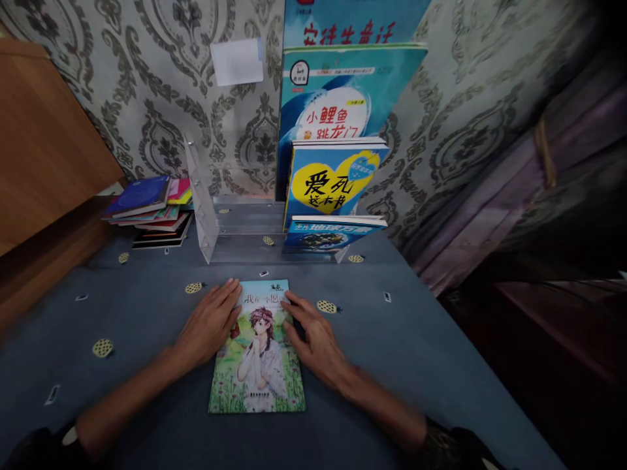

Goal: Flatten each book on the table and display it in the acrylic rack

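One green-and-pale-blue illustrated paperback [258,359] lies at lower centre; one bare left hand [211,320] and one bare right hand [316,336] rest along its two sides, fingers extended and unclenched. Four blue-toned book covers [328,176] show, upper centre-right, at one clear acrylic tiered rack [202,209].

Before me spreads a dark blue-grey tabletop [147,297], printed with pale yellow, black-dotted pineapples [102,348] and small black-and-white rectangles [52,395]. I have a thin, rectangular, mostly green paperback with an illustrated cover [258,362] lying flat on it, closest to me. Just beyond stands a clear plastic tiered rack [208,228]; to the rack's left, an uneven stack of multicoloured books [147,202] rests on the surface.
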